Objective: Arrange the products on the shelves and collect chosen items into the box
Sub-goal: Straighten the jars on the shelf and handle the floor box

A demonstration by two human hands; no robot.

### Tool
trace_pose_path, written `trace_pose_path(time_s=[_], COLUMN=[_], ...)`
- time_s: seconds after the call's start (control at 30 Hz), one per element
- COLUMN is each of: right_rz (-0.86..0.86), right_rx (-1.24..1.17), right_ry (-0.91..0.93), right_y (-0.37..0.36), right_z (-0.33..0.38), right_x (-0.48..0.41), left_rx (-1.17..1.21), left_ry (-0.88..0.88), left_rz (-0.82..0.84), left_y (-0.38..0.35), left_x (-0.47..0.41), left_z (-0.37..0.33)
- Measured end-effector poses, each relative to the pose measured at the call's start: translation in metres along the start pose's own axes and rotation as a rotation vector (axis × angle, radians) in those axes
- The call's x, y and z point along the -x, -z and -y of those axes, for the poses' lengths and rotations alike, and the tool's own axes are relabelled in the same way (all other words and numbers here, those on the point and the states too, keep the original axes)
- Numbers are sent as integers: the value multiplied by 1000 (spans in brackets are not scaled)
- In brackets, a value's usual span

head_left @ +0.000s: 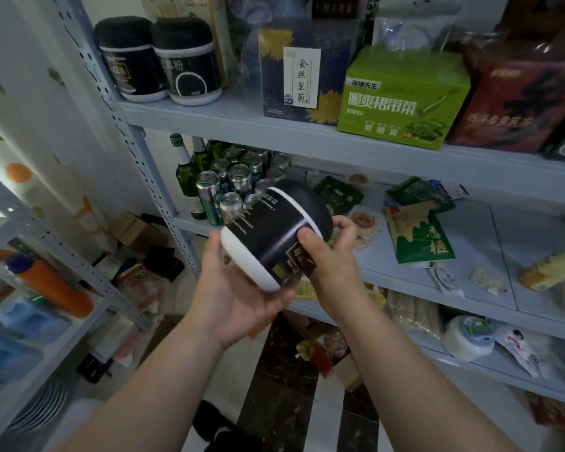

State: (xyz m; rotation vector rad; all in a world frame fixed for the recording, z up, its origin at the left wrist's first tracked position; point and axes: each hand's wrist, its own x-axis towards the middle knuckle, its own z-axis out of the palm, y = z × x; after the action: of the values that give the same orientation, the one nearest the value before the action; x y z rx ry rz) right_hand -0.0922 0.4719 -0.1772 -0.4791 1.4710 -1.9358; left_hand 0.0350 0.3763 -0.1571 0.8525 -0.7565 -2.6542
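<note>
Black jar with a white base and a white ring under its dark lid, held tilted in the air in front of the middle shelf, lid end away from me and base toward me. From my remote view I read both hands as clamped on it: the left hand cups the white base from below with curled fingers, and the right hand grips the lid end, thumb pressed on the label. Just behind the jar stand beer cans and green bottles at the shelf's left end; a green packet lies flat to the right. On the upper shelf, two matching jars stand upright side by side at the left, then a dark blue box, a green carton and a red box.
</note>
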Motion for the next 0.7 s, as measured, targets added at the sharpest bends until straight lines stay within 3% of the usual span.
trace_pose_path(time_s=[0.13, 0.27, 0.4, 0.47, 0.53, 0.63, 0.7], right_rz=[122, 242, 266, 275, 275, 327, 407], right_rx=[6, -72, 10, 39, 109, 259, 364], right_ry=[-36, -178, -277, -258, -121, 100, 170], right_y=[1, 8, 16, 18, 18, 20, 27], right_z=[-1, 4, 23, 26, 25, 34, 42], right_x=[-2, -9, -14, -17, -18, -12, -13], left_rx=[-259, -909, -1299, -1265, -1019, -563, -461], left_ry=[-110, -560, -774, -778, -698, -380, -252], left_rz=[-19, 158, 217, 219, 235, 108, 80], left_y=[3, 18, 18, 17, 14, 9, 13], left_x=[-4, -10, -13, -17, -21, -25, -27], left_z=[-26, -41, -45, -40, -35, -35, -38])
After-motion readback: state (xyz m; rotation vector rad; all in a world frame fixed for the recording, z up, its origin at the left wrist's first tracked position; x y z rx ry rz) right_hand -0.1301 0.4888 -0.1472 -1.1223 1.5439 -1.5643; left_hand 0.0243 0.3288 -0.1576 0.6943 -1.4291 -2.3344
